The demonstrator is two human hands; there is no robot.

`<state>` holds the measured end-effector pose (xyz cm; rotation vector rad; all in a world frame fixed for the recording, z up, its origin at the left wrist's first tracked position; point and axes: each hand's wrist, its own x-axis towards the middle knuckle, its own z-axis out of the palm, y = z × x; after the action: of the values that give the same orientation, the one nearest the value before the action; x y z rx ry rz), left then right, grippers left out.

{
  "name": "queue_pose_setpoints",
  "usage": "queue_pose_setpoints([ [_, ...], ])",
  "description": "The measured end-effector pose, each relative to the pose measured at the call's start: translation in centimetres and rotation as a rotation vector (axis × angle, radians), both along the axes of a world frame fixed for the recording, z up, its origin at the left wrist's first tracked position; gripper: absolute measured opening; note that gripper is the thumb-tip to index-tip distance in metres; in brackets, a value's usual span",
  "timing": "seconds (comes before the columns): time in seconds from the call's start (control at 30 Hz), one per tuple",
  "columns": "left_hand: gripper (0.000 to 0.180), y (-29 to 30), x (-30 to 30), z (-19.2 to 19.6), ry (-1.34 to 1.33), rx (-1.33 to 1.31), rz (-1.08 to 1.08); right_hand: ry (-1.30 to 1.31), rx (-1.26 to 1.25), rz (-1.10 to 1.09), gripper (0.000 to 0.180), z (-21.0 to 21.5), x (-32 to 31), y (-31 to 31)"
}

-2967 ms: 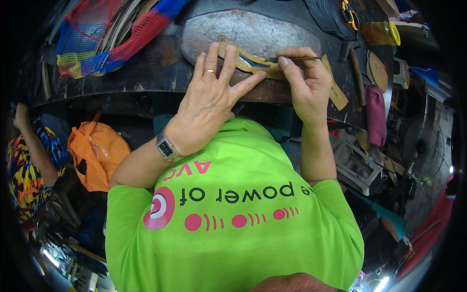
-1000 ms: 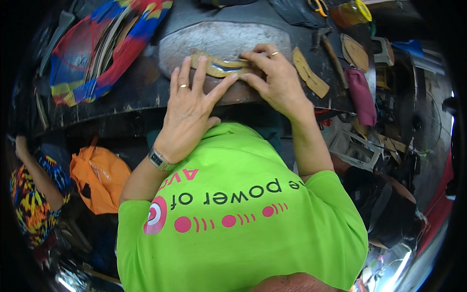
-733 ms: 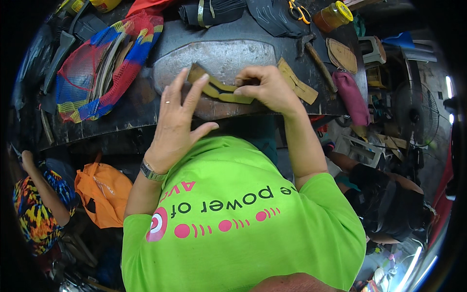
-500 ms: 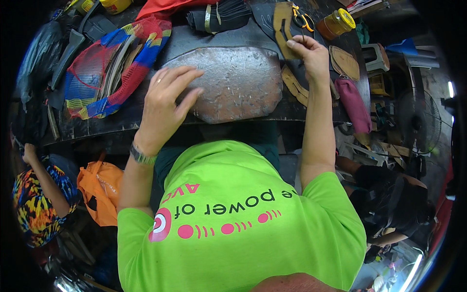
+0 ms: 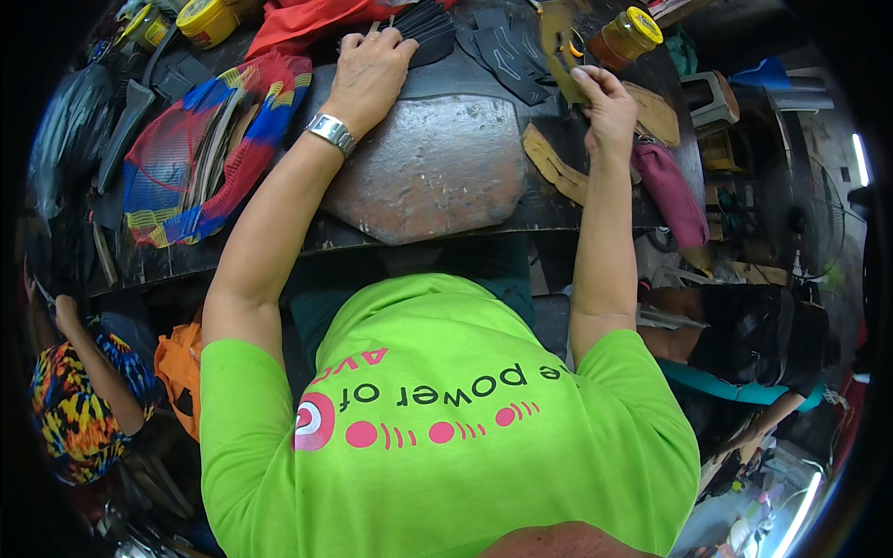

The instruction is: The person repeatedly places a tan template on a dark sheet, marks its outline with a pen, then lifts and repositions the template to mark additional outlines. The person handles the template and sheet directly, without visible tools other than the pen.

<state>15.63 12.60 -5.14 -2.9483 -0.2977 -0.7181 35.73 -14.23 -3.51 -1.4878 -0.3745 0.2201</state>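
Head view, looking straight down over a bright green shirt [image 5: 446,428]. Both arms stretched forward across a dark, cluttered table [image 5: 279,251].

Left hand [image 5: 369,67] far out at the back of the table, metal watch [image 5: 332,133] on the wrist, fingers curled down onto a stack of black ribbed sole pieces [image 5: 423,28]; hand half closed, fingertips touching the stack, a firm grasp not clear from here.

Right hand [image 5: 605,102] raised near the upper right, thumb and fingers pinched on a tan, sole-shaped leather piece [image 5: 558,42] held upright and slightly tilted, just left of a yellow-lidded jar [image 5: 628,35].

Between the arms, a flat grey stone slab [image 5: 428,167] lying on the table, its top bare. Just right of the slab, below the right hand, more tan leather cut-outs [image 5: 551,163], and a dark pink pouch [image 5: 672,191] beside the right forearm. Left of the slab, a red, blue and yellow mesh bag [image 5: 209,149] with flat pieces inside. Yellow tin [image 5: 209,19] at the top left edge.

Lower left, below the table edge, another person's arm in a multicoloured sleeve [image 5: 70,409], next to an orange bag [image 5: 181,377].
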Motion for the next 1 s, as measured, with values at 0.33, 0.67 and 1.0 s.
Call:
queue_pose_setpoints([
  [0.33,0.023,-0.3,0.5,1.5,0.123,-0.278,0.089,0.221,0.168,0.07,0.014,-0.7,-3.4,-4.6],
  [0.67,0.027,-3.6,-3.0,6.1,-0.496,-0.773,-0.385,0.284,0.39,0.206,0.017,0.0,-4.5,-6.1],
  [1.0,0.047,-7.4,-12.3,2.2,-0.084,-0.376,-0.176,0.277,0.229,0.461,0.022,0.7,-8.7,-2.8],
])
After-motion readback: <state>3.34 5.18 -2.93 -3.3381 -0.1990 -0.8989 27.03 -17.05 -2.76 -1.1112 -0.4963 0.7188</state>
